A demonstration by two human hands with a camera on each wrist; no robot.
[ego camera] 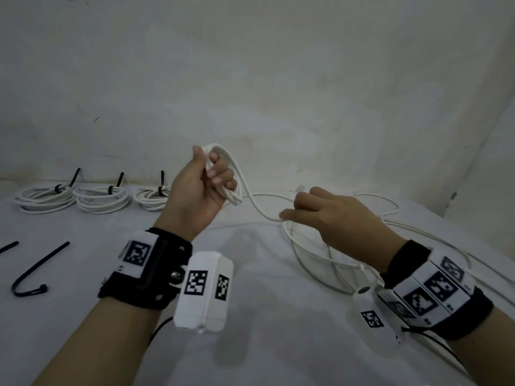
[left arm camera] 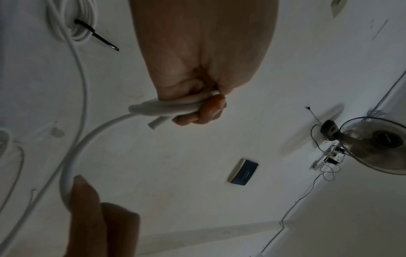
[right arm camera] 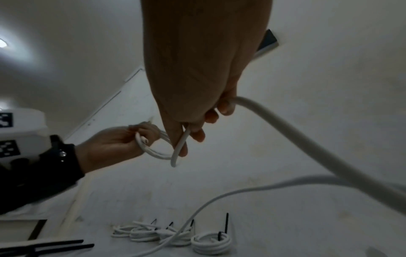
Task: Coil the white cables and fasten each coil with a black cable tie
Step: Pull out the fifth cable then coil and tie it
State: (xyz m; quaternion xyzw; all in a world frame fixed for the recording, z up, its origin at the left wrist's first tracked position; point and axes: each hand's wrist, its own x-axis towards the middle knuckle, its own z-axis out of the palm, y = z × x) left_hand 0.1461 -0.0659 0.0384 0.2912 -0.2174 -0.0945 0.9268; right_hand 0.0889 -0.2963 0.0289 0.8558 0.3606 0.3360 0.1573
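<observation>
I am holding the first loops of the white cable [ego camera: 223, 174] bunched in my left hand [ego camera: 200, 190], fingers clenched round them above the table [ego camera: 250, 316], while my right hand [ego camera: 328, 218] is pinching the running length just beside it. The rest is trailing loose on the table to my right. I am judging that each new loop should match the others and lie flat in my grip, untwisted, with a black cable tie [ego camera: 36, 271] waiting at my left

Black wristbands [ego camera: 145, 274] with checkered white camera blocks [ego camera: 203, 291]
</observation>
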